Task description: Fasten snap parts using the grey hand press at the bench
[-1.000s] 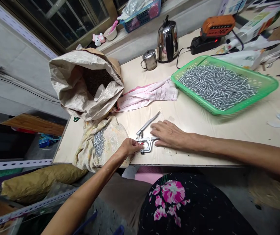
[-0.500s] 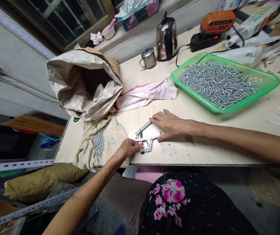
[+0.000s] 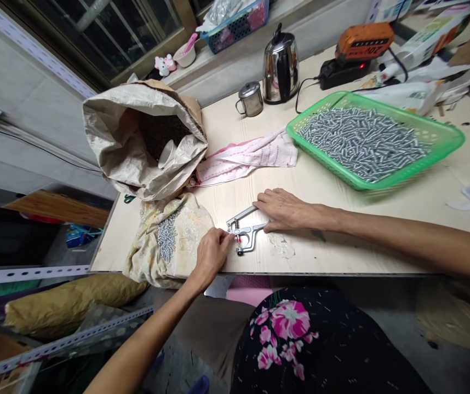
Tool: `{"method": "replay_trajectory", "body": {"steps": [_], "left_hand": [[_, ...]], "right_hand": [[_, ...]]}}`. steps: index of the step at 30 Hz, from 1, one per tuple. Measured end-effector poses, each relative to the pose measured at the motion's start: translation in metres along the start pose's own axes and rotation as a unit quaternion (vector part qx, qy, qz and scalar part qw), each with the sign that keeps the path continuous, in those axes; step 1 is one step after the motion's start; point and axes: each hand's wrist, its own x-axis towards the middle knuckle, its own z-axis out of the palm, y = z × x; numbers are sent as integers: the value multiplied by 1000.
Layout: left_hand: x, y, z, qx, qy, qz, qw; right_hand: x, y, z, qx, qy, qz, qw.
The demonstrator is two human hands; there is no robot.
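Note:
A pair of silver snap pliers (image 3: 252, 229) lies on the table near its front edge, its spring and a red part showing at the jaw end. My right hand (image 3: 282, 209) grips the two handles, which are spread apart. My left hand (image 3: 213, 250) is closed in a pinch beside the jaws; whatever it holds is hidden by the fingers. Left of that hand, small metal pieces (image 3: 166, 238) lie in a pile on a crumpled yellowish cloth (image 3: 191, 232).
Behind the cloth an open sack (image 3: 144, 183) with dark contents holds a white cup (image 3: 166, 154). A green basket (image 3: 387, 185) of metal pieces stands at right. A pink-white towel (image 3: 247, 160), lidded mug (image 3: 250, 103), kettle (image 3: 281, 65) and orange battery (image 3: 362, 42) are farther back.
My left hand has shifted slightly up and back from the lower jaw of the pliers, uncovering it. The handles sit slightly closer together under my right hand.

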Motion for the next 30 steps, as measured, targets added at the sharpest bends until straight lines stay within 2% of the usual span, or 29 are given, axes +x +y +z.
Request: {"method": "replay_trajectory", "body": {"steps": [1, 3, 5, 8, 11, 16, 21, 30], "left_hand": [[0, 5, 2, 23, 37, 50, 998], [5, 14, 8, 49, 61, 147, 986], [15, 22, 16, 72, 46, 214, 973], [33, 29, 23, 99, -5, 262, 960], [43, 35, 23, 122, -35, 276, 953], [49, 48, 22, 155, -52, 303, 939], [52, 54, 23, 180, -57, 315, 930], [53, 56, 29, 155, -48, 271, 949]], "right_hand": [[0, -1, 1, 9, 1, 3, 1000], [-1, -1, 2, 30, 1, 13, 999], [-3, -1, 2, 49, -7, 12, 999], [-7, 2, -5, 53, -27, 23, 998], [-11, 4, -16, 21, -56, 55, 997], [-14, -1, -25, 14, -89, 52, 995], [-18, -6, -21, 11, -67, 66, 996], [-15, 2, -10, 63, -43, 50, 996]]}}
